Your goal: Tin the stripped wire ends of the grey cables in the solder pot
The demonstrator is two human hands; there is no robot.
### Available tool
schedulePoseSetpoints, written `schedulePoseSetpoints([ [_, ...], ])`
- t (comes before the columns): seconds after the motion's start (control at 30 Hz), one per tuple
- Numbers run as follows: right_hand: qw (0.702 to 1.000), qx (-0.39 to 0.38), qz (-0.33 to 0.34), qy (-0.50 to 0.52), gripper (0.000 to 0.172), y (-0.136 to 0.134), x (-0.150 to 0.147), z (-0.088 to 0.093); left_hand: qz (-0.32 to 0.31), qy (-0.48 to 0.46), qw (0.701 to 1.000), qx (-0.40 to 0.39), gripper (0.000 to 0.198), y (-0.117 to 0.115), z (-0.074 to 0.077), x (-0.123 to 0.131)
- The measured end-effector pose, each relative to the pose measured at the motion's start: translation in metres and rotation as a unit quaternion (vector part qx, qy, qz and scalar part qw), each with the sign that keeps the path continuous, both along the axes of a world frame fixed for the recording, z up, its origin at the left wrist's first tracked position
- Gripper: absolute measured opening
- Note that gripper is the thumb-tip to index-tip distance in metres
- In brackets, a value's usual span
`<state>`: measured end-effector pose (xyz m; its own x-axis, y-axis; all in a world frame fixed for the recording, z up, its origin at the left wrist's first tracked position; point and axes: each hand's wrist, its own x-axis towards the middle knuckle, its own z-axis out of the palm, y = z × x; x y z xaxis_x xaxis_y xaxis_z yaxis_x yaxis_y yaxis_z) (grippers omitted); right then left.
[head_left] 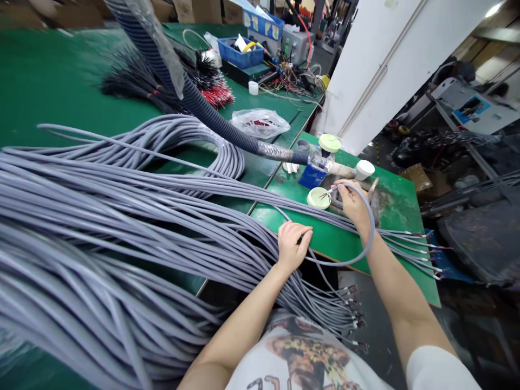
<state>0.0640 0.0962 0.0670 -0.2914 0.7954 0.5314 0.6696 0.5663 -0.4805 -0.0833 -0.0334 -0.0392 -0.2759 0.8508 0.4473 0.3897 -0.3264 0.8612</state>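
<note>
A thick bundle of grey cables (122, 216) lies across the green table (49, 92) and drapes over its near edge. My left hand (292, 245) is closed, pinching one grey cable at the bundle's edge. That cable (368, 233) loops round to my right hand (352, 203), which is closed on its stripped end. The bared wire tips point at a small round pale green pot (318, 198). Stripped cable ends (353, 317) hang near my lap, others (422, 254) stick out to the right.
A dark corrugated hose (211, 116) runs down to a blue fixture (312, 174) beside a second pale green pot (329, 143) and a white cap (364, 169). Farther back lie a plastic bag (260, 122), black and red wire bundles (203, 81) and a blue bin (240, 53).
</note>
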Motion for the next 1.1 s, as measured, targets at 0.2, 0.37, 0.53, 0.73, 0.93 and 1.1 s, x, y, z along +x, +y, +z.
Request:
schedulePoseSetpoints([
  [0.2,0.999,-0.007,-0.020,-0.034,0.022,0.012,-0.004,-0.010,0.000,0.017,1.000,0.006,0.013,0.001,0.002,0.000],
  [0.37,0.999,-0.006,-0.021,-0.046,0.023,0.016,-0.006,-0.014,-0.004,0.025,1.000,-0.004,0.014,0.001,0.002,-0.001],
  [0.53,0.998,-0.011,-0.026,-0.054,0.023,0.020,-0.008,-0.016,-0.007,0.026,1.000,-0.004,0.014,0.001,0.002,0.000],
  [0.73,1.000,-0.008,-0.021,-0.019,0.028,0.019,-0.003,-0.008,-0.010,0.031,0.999,-0.012,0.014,0.001,0.002,0.000],
  [0.93,0.992,0.042,-0.116,-0.010,0.031,0.030,0.051,0.006,-0.008,0.037,0.999,-0.003,0.013,0.002,0.002,-0.001],
  [1.1,0.981,0.050,-0.183,-0.043,0.033,0.043,0.097,-0.007,-0.004,0.046,0.999,-0.004,0.013,0.002,0.001,0.000],
])
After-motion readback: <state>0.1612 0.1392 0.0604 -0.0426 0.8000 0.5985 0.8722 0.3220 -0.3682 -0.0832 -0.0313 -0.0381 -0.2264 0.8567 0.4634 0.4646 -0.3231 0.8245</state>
